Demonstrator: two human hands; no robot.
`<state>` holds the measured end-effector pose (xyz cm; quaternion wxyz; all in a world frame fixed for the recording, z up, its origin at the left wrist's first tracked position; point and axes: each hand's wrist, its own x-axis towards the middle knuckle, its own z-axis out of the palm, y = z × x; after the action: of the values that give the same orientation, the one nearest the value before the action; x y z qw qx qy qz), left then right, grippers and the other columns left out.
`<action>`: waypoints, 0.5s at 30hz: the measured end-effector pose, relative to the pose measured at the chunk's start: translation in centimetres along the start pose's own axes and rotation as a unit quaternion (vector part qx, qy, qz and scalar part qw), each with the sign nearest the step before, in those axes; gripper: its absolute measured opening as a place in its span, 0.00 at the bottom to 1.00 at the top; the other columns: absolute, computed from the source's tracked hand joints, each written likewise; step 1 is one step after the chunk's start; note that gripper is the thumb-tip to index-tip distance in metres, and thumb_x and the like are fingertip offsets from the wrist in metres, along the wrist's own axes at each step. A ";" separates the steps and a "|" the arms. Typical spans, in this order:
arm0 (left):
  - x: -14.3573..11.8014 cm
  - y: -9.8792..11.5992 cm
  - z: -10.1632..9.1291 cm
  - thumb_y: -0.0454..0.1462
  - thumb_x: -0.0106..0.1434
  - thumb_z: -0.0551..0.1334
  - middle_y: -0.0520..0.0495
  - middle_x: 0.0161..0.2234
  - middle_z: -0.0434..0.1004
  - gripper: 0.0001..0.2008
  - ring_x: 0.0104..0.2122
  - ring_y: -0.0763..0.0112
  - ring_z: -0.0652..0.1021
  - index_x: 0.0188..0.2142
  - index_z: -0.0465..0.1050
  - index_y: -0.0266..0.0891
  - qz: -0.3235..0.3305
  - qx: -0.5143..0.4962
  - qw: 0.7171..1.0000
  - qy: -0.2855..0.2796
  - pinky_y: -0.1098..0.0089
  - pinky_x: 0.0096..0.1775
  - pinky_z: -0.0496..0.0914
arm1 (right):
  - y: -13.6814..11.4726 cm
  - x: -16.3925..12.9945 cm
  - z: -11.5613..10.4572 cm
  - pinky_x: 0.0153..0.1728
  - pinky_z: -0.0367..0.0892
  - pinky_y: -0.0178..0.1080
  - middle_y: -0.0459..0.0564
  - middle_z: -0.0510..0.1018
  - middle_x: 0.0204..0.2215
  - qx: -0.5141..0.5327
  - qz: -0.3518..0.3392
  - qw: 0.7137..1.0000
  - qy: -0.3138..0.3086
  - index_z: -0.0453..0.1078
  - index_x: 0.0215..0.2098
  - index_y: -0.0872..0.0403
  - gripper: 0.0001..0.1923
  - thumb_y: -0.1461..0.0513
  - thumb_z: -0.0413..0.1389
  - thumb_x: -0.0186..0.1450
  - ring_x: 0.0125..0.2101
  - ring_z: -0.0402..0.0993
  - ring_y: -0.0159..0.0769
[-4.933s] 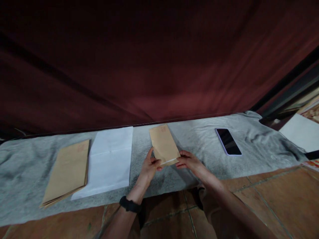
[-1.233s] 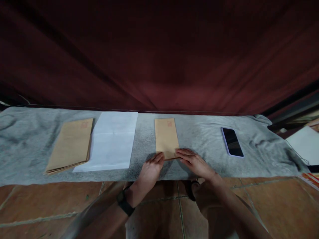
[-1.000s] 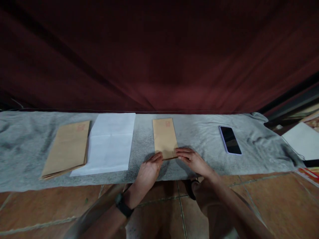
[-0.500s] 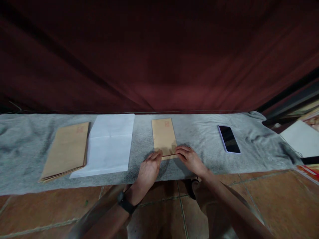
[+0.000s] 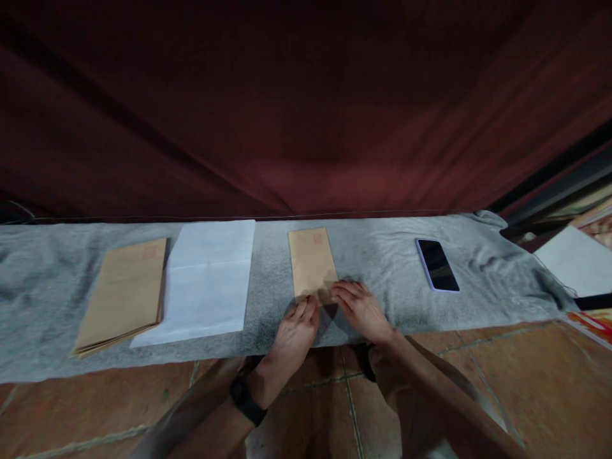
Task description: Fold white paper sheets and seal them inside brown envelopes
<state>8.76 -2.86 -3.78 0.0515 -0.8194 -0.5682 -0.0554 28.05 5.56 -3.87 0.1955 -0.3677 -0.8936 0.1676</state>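
Observation:
A brown envelope [image 5: 312,261] with a red mark at its far end lies flat on the grey cloth [image 5: 382,255]. My left hand [image 5: 296,328] rests its fingertips on the envelope's near left corner. My right hand [image 5: 361,307] presses flat on the near right corner. Both hands cover the envelope's near edge. A black watch sits on my left wrist.
A stack of brown envelopes [image 5: 122,293] lies at the left, with white paper sheets [image 5: 203,280] beside it. A black phone [image 5: 437,264] lies to the right. A dark red curtain [image 5: 306,108] hangs behind. Tiled floor [image 5: 516,376] runs in front; white paper [image 5: 574,261] sits far right.
The envelope was lifted at an angle between my hands 4.9 s ago; now it lies straight and flat. In the last second my fingers have slid along its near edge.

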 end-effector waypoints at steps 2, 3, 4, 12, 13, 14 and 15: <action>-0.3 0.5 0.4 0.23 0.63 0.53 0.35 0.56 0.75 0.22 0.55 0.59 0.76 0.54 0.74 0.30 -0.004 0.015 1.000 -0.002 0.62 0.53 0.73 | -1.5 -0.5 0.6 0.60 0.67 0.49 0.54 0.75 0.58 0.008 -0.024 1.000 -0.002 0.67 0.63 0.51 0.21 0.63 0.46 0.74 0.58 0.70 0.42; -0.4 0.8 0.6 0.23 0.63 0.53 0.33 0.57 0.75 0.22 0.56 0.58 0.75 0.54 0.74 0.30 -0.008 0.021 1.000 -0.002 0.61 0.53 0.73 | -2.2 -0.8 1.0 0.63 0.65 0.48 0.53 0.72 0.61 0.019 -0.039 0.999 -0.014 0.62 0.66 0.52 0.23 0.62 0.46 0.74 0.61 0.67 0.41; -0.6 1.0 0.7 0.24 0.62 0.54 0.33 0.57 0.74 0.22 0.57 0.57 0.74 0.54 0.75 0.30 -0.014 0.025 1.000 -0.001 0.60 0.54 0.73 | -2.9 -1.1 1.4 0.64 0.63 0.47 0.53 0.69 0.64 0.025 -0.051 0.998 -0.025 0.57 0.70 0.53 0.26 0.61 0.45 0.74 0.64 0.64 0.40; -1.5 2.4 0.9 0.26 0.64 0.54 0.27 0.62 0.68 0.24 0.63 0.52 0.70 0.59 0.70 0.23 -0.048 0.029 0.998 -0.003 0.58 0.60 0.68 | -3.1 -2.7 2.9 0.69 0.53 0.49 0.55 0.54 0.71 -0.040 -0.069 0.996 -0.039 0.43 0.74 0.57 0.32 0.59 0.44 0.75 0.70 0.48 0.39; -1.6 2.5 0.8 0.27 0.64 0.53 0.27 0.62 0.67 0.25 0.63 0.52 0.69 0.60 0.69 0.22 -0.052 0.031 0.998 -0.002 0.57 0.61 0.67 | -2.8 -2.8 2.9 0.69 0.53 0.49 0.56 0.54 0.71 -0.052 -0.073 0.995 -0.034 0.43 0.73 0.58 0.32 0.58 0.45 0.74 0.70 0.48 0.40; -1.7 2.5 0.8 0.27 0.64 0.53 0.27 0.63 0.67 0.25 0.64 0.52 0.68 0.60 0.68 0.22 -0.056 0.032 0.998 -0.002 0.57 0.61 0.67 | -2.6 -2.9 2.9 0.69 0.53 0.50 0.57 0.54 0.71 -0.063 -0.075 0.995 -0.029 0.43 0.73 0.58 0.33 0.57 0.46 0.74 0.70 0.48 0.41; -1.8 2.5 0.7 0.27 0.64 0.53 0.27 0.63 0.67 0.25 0.64 0.52 0.68 0.61 0.68 0.22 -0.061 0.032 0.998 0.000 0.57 0.61 0.67 | -2.4 -3.0 2.8 0.69 0.54 0.50 0.58 0.53 0.71 -0.073 -0.078 0.994 -0.024 0.43 0.74 0.59 0.34 0.56 0.47 0.74 0.70 0.48 0.42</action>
<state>10.51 -5.28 -4.82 0.0738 -0.7814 -0.6183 -0.0400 27.25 1.27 -5.94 0.1588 -0.3064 -0.9338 0.0948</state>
